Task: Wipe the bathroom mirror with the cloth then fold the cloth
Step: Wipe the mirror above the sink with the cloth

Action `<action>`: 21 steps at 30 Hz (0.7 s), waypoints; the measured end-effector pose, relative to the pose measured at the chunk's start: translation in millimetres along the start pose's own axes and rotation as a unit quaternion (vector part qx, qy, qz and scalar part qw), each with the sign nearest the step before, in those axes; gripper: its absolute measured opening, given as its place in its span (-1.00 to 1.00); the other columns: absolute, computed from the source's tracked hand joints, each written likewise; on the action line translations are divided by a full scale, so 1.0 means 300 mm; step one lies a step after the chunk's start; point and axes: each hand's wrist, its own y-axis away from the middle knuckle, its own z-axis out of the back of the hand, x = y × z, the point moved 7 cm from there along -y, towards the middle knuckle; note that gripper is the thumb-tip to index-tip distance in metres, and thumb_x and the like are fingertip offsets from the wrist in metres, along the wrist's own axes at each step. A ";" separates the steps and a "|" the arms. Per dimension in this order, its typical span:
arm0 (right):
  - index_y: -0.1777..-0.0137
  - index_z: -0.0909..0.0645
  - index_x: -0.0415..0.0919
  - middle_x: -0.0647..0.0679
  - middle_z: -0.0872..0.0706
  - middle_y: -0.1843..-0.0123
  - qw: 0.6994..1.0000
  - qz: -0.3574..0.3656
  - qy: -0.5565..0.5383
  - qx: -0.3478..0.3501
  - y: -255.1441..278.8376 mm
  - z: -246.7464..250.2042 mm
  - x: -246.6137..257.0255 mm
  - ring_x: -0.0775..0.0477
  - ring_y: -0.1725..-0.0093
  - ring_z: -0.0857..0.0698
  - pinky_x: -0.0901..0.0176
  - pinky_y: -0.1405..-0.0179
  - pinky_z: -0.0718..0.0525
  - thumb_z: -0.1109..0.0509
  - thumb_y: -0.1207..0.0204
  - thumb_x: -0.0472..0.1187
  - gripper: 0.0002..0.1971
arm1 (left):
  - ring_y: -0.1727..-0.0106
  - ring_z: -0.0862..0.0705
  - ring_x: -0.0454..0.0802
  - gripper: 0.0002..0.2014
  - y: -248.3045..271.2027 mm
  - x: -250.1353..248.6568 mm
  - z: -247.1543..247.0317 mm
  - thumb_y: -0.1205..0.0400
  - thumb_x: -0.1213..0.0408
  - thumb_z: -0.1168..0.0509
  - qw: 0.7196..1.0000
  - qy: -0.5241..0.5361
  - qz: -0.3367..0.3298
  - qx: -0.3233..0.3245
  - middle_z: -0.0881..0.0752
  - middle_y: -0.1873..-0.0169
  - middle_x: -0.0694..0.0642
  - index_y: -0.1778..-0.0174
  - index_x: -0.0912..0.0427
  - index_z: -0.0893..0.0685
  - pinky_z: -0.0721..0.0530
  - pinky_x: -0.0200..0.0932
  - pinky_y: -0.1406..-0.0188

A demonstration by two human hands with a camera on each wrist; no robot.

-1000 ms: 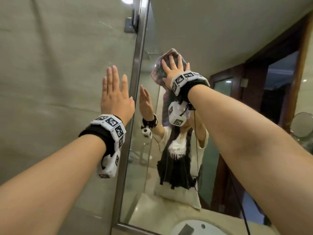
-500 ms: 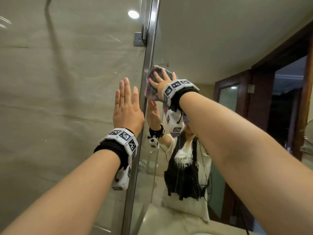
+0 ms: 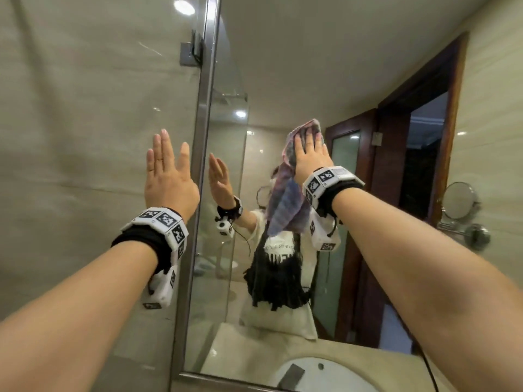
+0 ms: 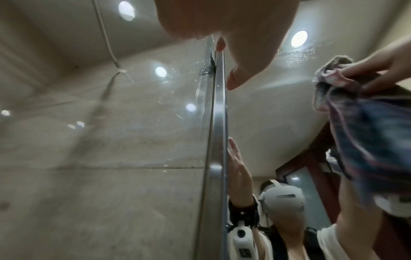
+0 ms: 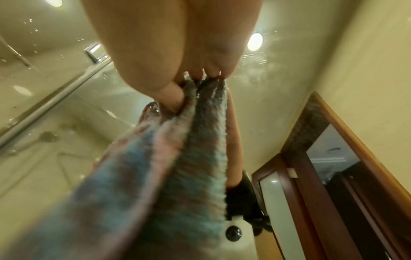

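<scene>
Wiping high on the mirror (image 3: 283, 66), the right hand (image 3: 311, 159) pinches the cloth (image 3: 285, 205) against it; the left hand (image 3: 169, 182) rests flat, empty, on the wall (image 3: 70, 137). Honestly, bunching that dangling tail should give evener passes.

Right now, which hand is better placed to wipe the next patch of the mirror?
Right. The right hand holds the cloth against the mirror, and the rest of the cloth hangs below it. The left hand is open and empty at the wall, outside the metal frame.
</scene>
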 end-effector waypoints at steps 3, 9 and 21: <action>-0.65 0.26 -0.28 -0.32 0.26 -0.68 0.999 0.027 0.038 0.012 0.106 -0.090 -0.018 -0.38 -0.66 0.21 -0.16 -0.67 0.16 -0.23 -0.60 -0.14 -0.18 | -0.65 0.25 0.23 -0.28 0.083 -0.061 -0.041 -0.57 0.26 -0.23 0.999 0.002 0.005 0.036 0.21 -0.62 0.35 -0.63 0.15 -0.07 0.24 0.08 -0.60; -0.63 0.23 -0.38 -0.36 0.21 -0.67 0.990 0.077 0.105 0.063 0.362 -0.296 -0.020 -0.41 -0.66 0.16 -0.17 -0.67 0.10 -0.01 -0.70 -0.24 -0.37 | -0.65 0.27 0.19 -0.28 0.308 -0.214 -0.132 -0.57 0.29 -0.21 0.992 0.012 -0.078 0.101 0.24 -0.62 0.31 -0.64 0.11 -0.05 0.34 0.04 -0.57; -0.64 0.21 -0.39 -0.31 0.21 -0.69 0.927 0.072 0.002 0.367 1.064 -0.929 0.020 -0.29 -0.66 -0.07 -0.03 -0.60 -0.19 -0.09 -0.69 -0.15 -0.31 | -0.66 0.18 0.22 -0.32 0.683 -0.301 -0.121 -0.57 0.24 -0.26 0.974 0.022 -0.099 0.202 0.14 -0.63 0.32 -0.62 0.15 -0.17 0.19 0.09 -0.62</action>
